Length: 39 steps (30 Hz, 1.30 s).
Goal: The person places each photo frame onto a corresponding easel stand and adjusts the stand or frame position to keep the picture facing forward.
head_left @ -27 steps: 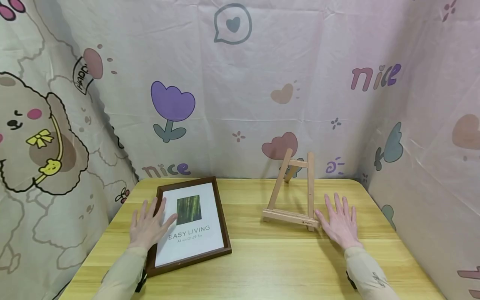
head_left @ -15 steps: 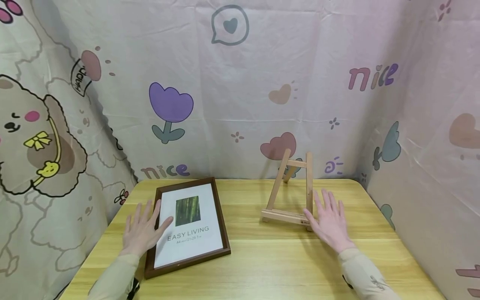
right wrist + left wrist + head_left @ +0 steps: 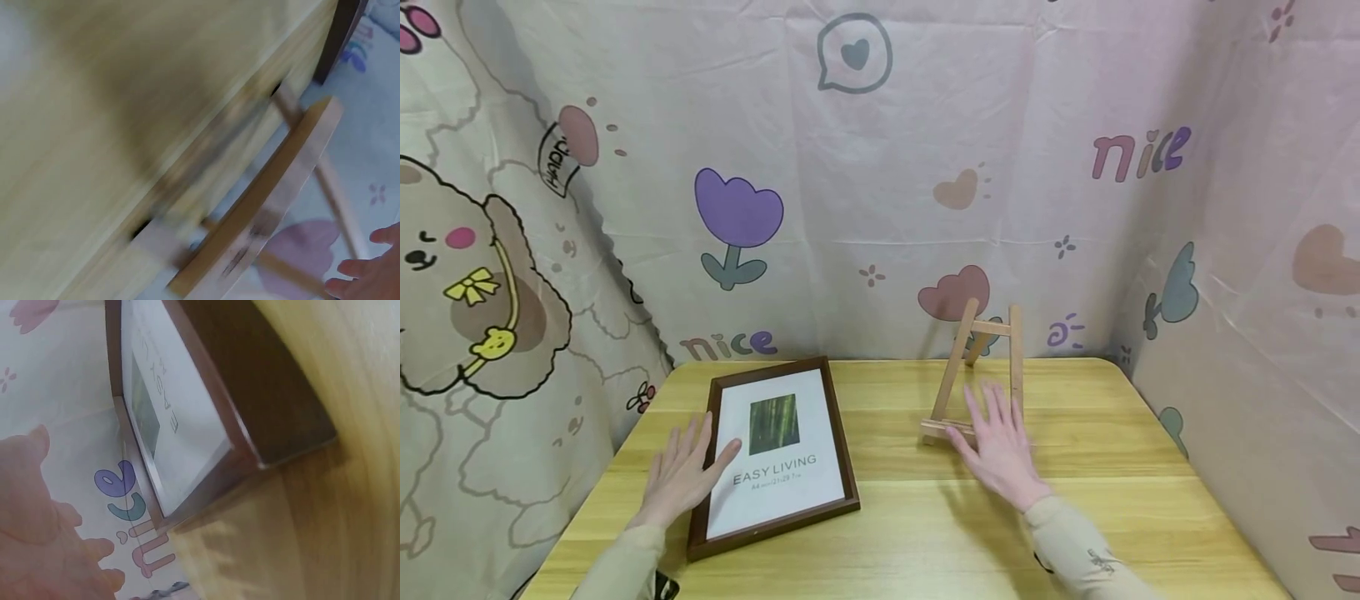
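Note:
A brown picture frame lies flat on the left part of the table, its white insert printed "EASY LIVING" below a green bamboo picture. Over its left side hovers my left hand, fingers straight and thumb spread, holding nothing. A small wooden easel stands at the back right. My right hand is in front of it with fingers extended, overlapping its ledge in the head view. In the right wrist view, the easel ledge appears close, with fingertips at the lower right edge.
The light wood table carries the frame and easel. A patterned cloth curtain hangs right behind the table and along both sides.
My right hand has moved left from beside the easel to in front of its ledge. My left hand has drifted slightly left and down. Frame and easel stay put.

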Each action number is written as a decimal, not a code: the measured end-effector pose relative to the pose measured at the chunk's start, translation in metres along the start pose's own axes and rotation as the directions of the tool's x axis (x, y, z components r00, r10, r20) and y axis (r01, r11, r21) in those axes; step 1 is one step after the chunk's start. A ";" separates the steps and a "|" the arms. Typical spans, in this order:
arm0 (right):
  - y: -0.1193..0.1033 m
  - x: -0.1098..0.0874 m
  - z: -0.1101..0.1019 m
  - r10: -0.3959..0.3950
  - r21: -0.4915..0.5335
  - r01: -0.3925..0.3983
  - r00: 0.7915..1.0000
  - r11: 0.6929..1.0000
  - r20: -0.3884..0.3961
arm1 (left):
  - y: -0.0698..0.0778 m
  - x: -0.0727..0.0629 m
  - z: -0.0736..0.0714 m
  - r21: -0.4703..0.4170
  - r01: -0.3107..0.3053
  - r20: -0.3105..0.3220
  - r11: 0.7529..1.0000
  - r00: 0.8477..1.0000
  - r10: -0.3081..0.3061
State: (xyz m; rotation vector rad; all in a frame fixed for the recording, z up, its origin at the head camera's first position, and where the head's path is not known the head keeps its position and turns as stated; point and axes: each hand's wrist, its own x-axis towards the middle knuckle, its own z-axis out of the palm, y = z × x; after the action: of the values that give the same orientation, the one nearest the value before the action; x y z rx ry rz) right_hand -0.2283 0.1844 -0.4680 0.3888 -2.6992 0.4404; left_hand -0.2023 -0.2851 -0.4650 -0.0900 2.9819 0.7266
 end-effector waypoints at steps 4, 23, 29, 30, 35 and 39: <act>-0.022 0.004 0.012 -0.036 0.046 0.035 0.999 0.998 0.012 | 0.000 0.000 0.001 -0.026 0.032 0.057 0.999 0.998 -0.031; -0.086 0.020 0.047 -0.152 0.469 -0.011 0.939 0.883 0.310 | -0.009 -0.001 0.012 -0.236 0.144 0.142 0.961 0.983 -0.113; -0.095 0.028 0.057 -0.129 0.511 -0.119 0.897 0.851 0.423 | -0.014 -0.003 0.016 -0.273 0.151 0.143 0.950 0.983 -0.115; -0.097 0.029 0.059 -0.137 0.521 -0.122 0.892 0.845 0.431 | -0.015 -0.003 0.017 -0.275 0.153 0.143 0.949 0.983 -0.117; -0.101 0.034 0.067 -0.189 0.568 -0.119 0.871 0.814 0.453 | -0.019 -0.003 0.022 -0.283 0.166 0.154 0.945 0.980 -0.127; -0.103 0.035 0.073 -0.195 0.584 -0.155 0.849 0.797 0.491 | -0.022 -0.003 0.025 -0.299 0.182 0.180 0.937 0.975 -0.132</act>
State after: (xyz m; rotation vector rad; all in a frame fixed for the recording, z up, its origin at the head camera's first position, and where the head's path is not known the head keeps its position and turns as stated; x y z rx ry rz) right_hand -0.2499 0.0576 -0.4929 0.8226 -2.9987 1.4043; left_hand -0.1960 -0.2929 -0.4964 -0.2727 2.6487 1.1233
